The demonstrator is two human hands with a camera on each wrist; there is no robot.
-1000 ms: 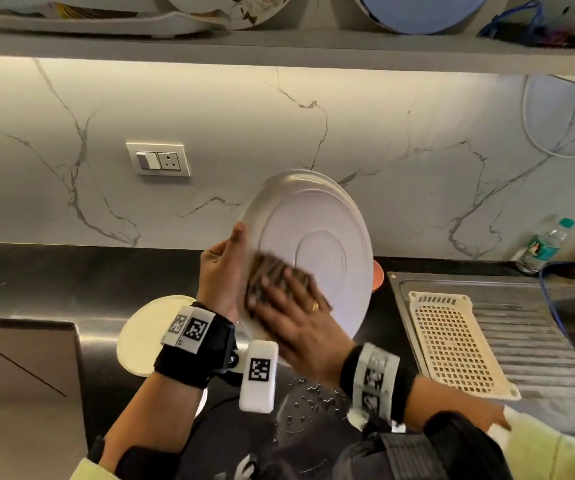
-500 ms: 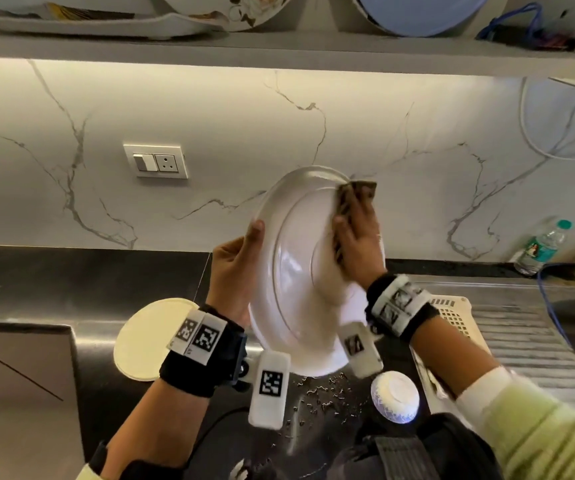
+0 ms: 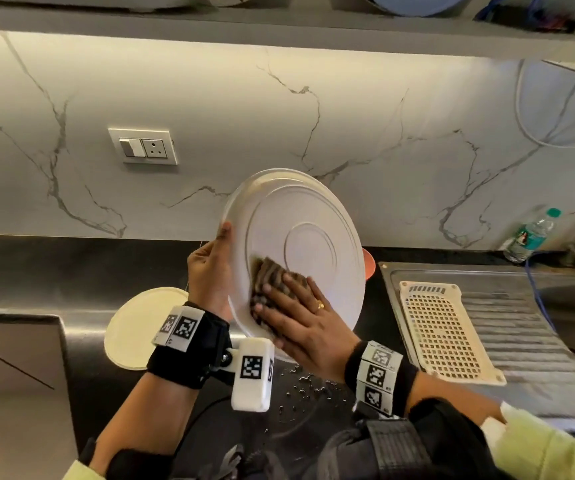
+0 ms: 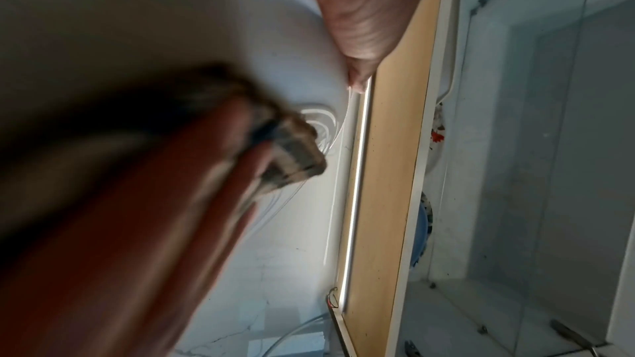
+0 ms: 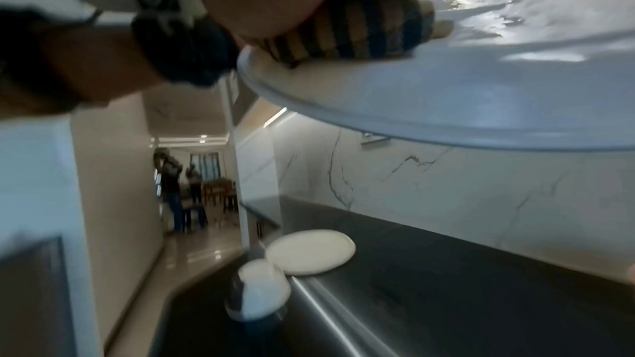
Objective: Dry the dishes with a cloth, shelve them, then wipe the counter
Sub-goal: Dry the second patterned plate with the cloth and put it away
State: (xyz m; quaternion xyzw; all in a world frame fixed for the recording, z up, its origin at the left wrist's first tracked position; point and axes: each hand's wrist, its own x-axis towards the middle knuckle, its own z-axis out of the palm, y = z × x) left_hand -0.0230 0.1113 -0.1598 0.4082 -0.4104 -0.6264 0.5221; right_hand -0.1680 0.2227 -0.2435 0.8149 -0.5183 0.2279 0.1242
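The left hand [image 3: 209, 271] holds a big white plate [image 3: 299, 251] up in the air, above the dark counter [image 3: 36, 271]. Its thumb curls over the plate's left edge, and the other fingers are hidden behind the plate. The plate is tipped up so its underside, with round rings, faces the person.

The right hand [image 3: 308, 327] lies flat with straight fingers spread out. It presses a striped brown cloth [image 3: 272, 282] against the lower left part of the plate. The cloth is folded small and sits under the fingers. There is a ring on one finger.

Both wrists wear black bands with white blocks. The blocks have black-and-white square patterns on them, not words.

On the counter, down to the left, lies a round cream plate [image 3: 133, 327], well apart from the big one. Little drops of water [image 3: 303, 379] sit on the counter under the hands. In the right wrist view, a white bowl [image 5: 261, 287] stands upside down just beside the cream plate.

To the right is a metal sink [image 3: 556, 306] with a cream plastic tray [image 3: 445, 327] full of holes lying on it. A water bottle [image 3: 532, 235] with a green cap stands by the wall. Its label is too small to read.

On the wall is a white switch and socket [image 3: 143, 146]. A shelf [image 3: 279, 32] above holds more dishes.
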